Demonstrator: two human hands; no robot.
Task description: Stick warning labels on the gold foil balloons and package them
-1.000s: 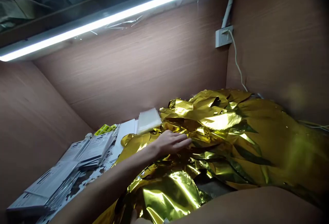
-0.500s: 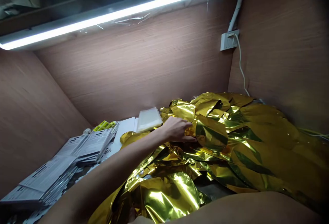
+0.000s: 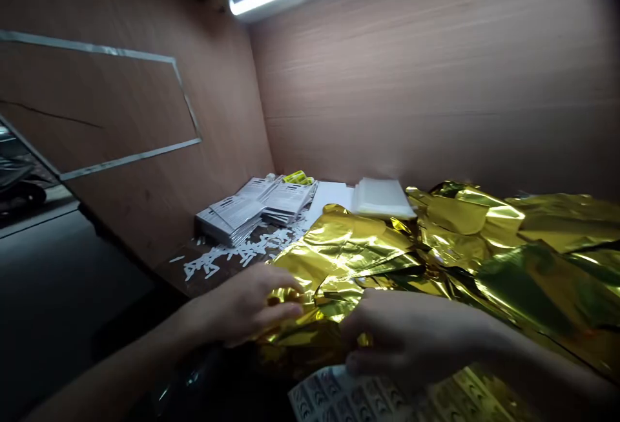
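The left hand (image 3: 254, 299) and the right hand (image 3: 411, 328) were curled at the near edge of the gold foil (image 3: 349, 241), the label sheet (image 3: 361, 402) before it, but whether they pinched I could not tell.

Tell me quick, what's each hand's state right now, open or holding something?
Left hand: partly curled at the shiny gold foil sheets; grip cannot be told.
Right hand: curled by the flat, pale sheet of printed labels; grip cannot be told.

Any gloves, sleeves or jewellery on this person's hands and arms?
None that I can see: the left hand and right hand are ungloved, and the left forearm and right forearm show no sleeve, watch or bracelet. Blur and shade hide finer details, such as the nails.
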